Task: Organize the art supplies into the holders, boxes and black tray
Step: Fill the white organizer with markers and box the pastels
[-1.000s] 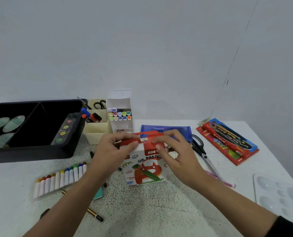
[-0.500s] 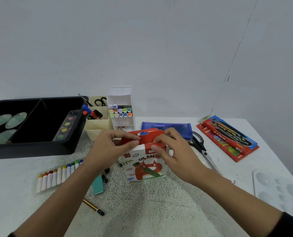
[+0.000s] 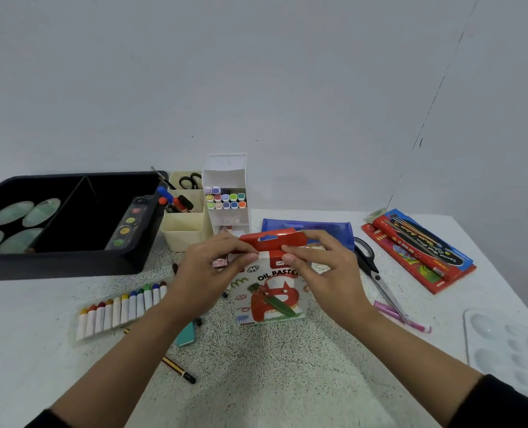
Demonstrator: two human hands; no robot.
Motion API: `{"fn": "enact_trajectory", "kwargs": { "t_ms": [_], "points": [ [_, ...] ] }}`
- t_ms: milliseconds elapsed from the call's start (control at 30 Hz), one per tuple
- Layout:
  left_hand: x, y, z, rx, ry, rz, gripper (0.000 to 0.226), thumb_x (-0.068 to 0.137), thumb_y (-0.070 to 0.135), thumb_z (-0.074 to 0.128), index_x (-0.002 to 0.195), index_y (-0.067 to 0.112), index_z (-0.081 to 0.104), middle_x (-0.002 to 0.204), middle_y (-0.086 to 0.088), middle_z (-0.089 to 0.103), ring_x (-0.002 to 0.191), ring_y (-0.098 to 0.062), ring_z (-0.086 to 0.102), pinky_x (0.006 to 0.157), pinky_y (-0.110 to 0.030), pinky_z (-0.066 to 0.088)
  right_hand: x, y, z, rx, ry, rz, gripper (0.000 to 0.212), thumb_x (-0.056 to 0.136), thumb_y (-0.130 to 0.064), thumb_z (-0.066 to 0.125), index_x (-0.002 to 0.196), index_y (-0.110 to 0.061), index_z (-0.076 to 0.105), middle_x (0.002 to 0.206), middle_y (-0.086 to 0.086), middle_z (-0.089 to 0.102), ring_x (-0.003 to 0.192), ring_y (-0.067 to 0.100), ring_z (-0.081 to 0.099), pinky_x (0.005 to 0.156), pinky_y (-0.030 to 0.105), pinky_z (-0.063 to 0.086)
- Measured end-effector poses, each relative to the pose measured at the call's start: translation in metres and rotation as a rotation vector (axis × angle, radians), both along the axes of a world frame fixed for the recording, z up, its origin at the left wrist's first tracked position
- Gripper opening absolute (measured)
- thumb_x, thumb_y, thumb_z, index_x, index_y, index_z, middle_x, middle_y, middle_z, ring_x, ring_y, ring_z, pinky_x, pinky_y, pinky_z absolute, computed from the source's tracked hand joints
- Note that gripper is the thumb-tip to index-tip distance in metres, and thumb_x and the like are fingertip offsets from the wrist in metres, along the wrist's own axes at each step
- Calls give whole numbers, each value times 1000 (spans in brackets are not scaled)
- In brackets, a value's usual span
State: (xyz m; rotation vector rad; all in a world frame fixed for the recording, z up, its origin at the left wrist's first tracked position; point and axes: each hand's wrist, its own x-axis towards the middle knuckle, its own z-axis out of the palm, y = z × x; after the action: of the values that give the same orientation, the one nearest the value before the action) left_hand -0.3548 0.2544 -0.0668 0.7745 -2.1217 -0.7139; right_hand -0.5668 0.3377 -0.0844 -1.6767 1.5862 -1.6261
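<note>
Oil pastel box (image 3: 269, 293) stands upright; your left hand (image 3: 208, 274) and right hand (image 3: 329, 274) pinch its red flap (image 3: 273, 240), pastel row (image 3: 119, 308) toward the tabletop's (image 3: 272, 384) left edge, nearer your left.

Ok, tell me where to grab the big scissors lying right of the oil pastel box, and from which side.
Take the scissors by the black handle loops, coming from above. They lie flat and closed, handles at the far end beside the blue pouch, blades pointing toward you with tips at a purple marker, so the loops are probably the safest hold.
</note>
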Motion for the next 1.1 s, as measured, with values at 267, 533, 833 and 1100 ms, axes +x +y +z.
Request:
{"fn": "enact_trajectory", "kwargs": {
  "t_ms": [267, 533, 833, 1100],
  "points": [
    [-7, 10, -9, 397, 302, -5, 30, 89, 25, 69, 114, 27, 52, 110, 0, 75, 94, -21, 75, 66, -40, 63, 1, -2, 11, 161, -345, 12, 42, 69, -36, 85, 90, -38, 48, 98, -7, 68, 90, 22, 70, 64, 40, 61],
    [-13, 5, -12, 837, 460, -22, 28, 89, 19, 67, 116, 15, 66, 106, -15, 74, 98, -35, 72, 85, -49, 59, 2, -1, 15, 226, -483, 153, 32, 89, -19, 71, 112, -19, 48, 99, 3, 76, 81, 24, 75, 59, 29, 59],
    [-23, 2, -10, 1022, 558, -11, 33, 86, 20, 68, 117, 10, 69, 114, -21, 71, 99, -39, 68, 95, -58, 51, -3, -5, 15, 363, -600, 161, 14, 98, -23, 61, 103, -11, 65, 96, 7, 76, 87, 21, 74, 72, 25, 54],
    [-21, 7, -17, 782, 348, 14, 21, 89, 41, 57, 103, 28, 68, 94, -15, 75, 87, -35, 74, 76, -51, 62, 1, -6, 6, 329, -396, 8, 15, 98, -25, 61, 99, -10, 64, 90, 5, 75, 74, 15, 74, 59, 27, 57]
  ]
}}
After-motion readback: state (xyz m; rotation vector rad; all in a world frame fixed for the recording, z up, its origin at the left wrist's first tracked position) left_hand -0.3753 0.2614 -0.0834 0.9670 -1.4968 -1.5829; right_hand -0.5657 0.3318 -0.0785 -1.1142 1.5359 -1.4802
